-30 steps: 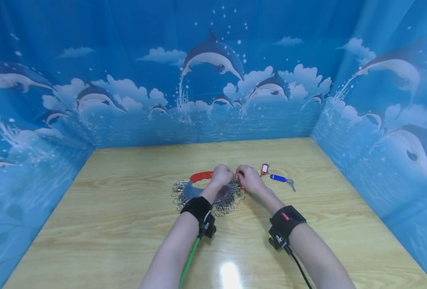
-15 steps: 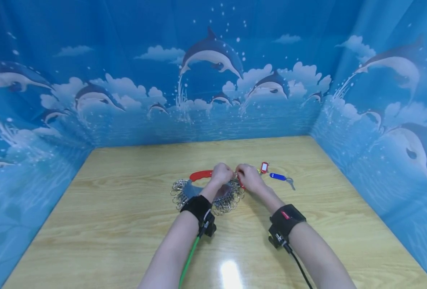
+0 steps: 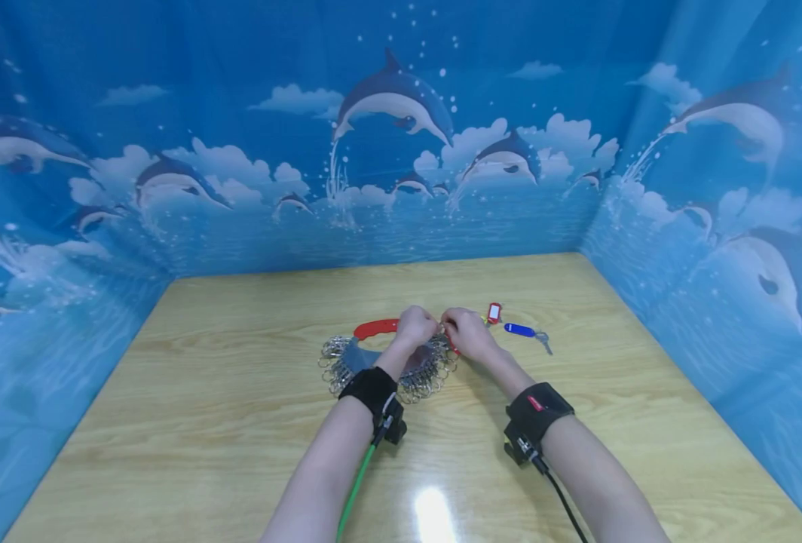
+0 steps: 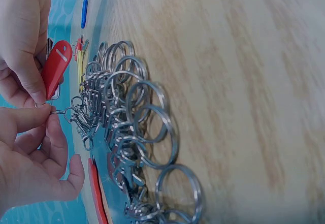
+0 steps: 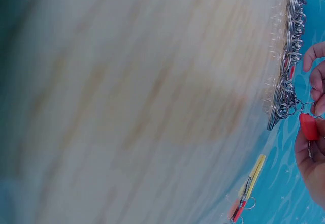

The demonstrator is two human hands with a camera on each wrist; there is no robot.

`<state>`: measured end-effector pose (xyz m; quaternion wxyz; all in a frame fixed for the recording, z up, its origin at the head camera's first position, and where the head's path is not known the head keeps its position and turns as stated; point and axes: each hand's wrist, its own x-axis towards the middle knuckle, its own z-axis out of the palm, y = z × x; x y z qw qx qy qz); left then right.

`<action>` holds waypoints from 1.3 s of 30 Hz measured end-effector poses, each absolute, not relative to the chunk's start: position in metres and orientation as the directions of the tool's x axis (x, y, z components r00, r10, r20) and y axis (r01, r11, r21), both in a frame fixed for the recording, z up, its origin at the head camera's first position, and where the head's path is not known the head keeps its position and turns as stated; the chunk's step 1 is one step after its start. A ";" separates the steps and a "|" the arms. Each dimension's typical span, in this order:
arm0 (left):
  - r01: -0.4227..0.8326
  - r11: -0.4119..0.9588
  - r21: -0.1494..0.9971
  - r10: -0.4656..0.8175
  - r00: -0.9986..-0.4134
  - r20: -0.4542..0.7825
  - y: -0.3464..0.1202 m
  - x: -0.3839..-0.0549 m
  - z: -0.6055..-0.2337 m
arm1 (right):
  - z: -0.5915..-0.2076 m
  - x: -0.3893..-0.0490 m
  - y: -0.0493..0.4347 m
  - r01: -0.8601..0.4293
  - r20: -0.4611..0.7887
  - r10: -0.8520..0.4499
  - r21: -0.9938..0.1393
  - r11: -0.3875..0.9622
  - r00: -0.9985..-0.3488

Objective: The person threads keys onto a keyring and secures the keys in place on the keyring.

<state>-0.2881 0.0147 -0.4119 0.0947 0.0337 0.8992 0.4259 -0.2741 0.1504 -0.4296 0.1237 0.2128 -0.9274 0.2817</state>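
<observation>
A key ring holder (image 3: 355,358) lies on the table, with a grey-blue plate, a red handle (image 3: 374,329) and a fringe of metal rings and clips (image 4: 137,107). My left hand (image 3: 416,329) pinches a small metal ring at the end of a clip on the holder, plainest in the left wrist view. Close against it, my right hand (image 3: 467,333) holds a red key tag (image 4: 56,69), its fingertips at that same ring. Part of a key shows behind the red tag. Fingers hide how tag and ring join.
To the right of the hands lie another red key tag (image 3: 494,313), a yellow tag (image 5: 258,170) partly behind the right hand in the head view, and a blue key tag (image 3: 519,330) with a key (image 3: 543,342). A dolphin-print curtain (image 3: 238,226) borders the wooden table (image 3: 224,422).
The head view has tilted slightly. Both hands stay together at the holder's right end; no other clear movement shows.
</observation>
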 end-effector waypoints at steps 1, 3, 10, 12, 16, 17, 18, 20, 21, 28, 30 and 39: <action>-0.020 0.635 0.772 0.141 -0.980 -0.141 0.015 -0.288 -0.412 | -0.430 -0.274 0.150 -0.468 0.353 -0.327 -0.467 0.750 -0.877; -0.020 0.633 0.774 0.138 -0.981 -0.139 0.014 -0.289 -0.413 | -0.429 -0.274 0.150 -0.468 0.356 -0.326 -0.467 0.750 -0.876; 0.008 0.611 0.792 0.157 -0.981 -0.110 0.013 -0.289 -0.416 | -0.427 -0.275 0.151 -0.434 0.307 -0.314 -0.509 0.744 -0.899; 0.021 0.607 0.794 0.177 -0.978 -0.110 0.012 -0.289 -0.418 | -0.426 -0.274 0.151 -0.421 0.290 -0.309 -0.530 0.736 -0.906; 0.062 0.609 0.791 0.221 -0.971 -0.094 0.011 -0.289 -0.420 | -0.424 -0.273 0.152 -0.379 0.264 -0.273 -0.594 0.709 -0.925; 0.072 0.609 0.790 0.228 -0.970 -0.087 0.010 -0.288 -0.421 | -0.424 -0.273 0.152 -0.364 0.256 -0.259 -0.613 0.701 -0.931; 0.078 0.607 0.791 0.235 -0.968 -0.085 0.010 -0.288 -0.421 | -0.424 -0.274 0.153 -0.346 0.246 -0.244 -0.635 0.690 -0.938; 0.093 0.603 0.792 0.245 -0.967 -0.073 0.009 -0.287 -0.422 | -0.425 -0.275 0.153 -0.316 0.232 -0.216 -0.659 0.682 -0.948; 0.098 0.602 0.792 0.245 -0.967 -0.066 0.009 -0.287 -0.422 | -0.425 -0.275 0.153 -0.306 0.228 -0.205 -0.670 0.677 -0.952; 0.138 0.620 0.772 0.219 -0.976 -0.002 0.010 -0.286 -0.423 | -0.426 -0.277 0.150 -0.272 0.224 -0.162 -0.654 0.706 -0.961; 0.159 0.635 0.756 0.221 -0.975 0.020 0.011 -0.286 -0.422 | -0.426 -0.277 0.149 -0.277 0.230 -0.166 -0.636 0.720 -0.959; 0.126 0.669 0.733 0.182 -0.983 0.002 0.014 -0.284 -0.416 | -0.424 -0.274 0.149 -0.325 0.257 -0.209 -0.598 0.733 -0.944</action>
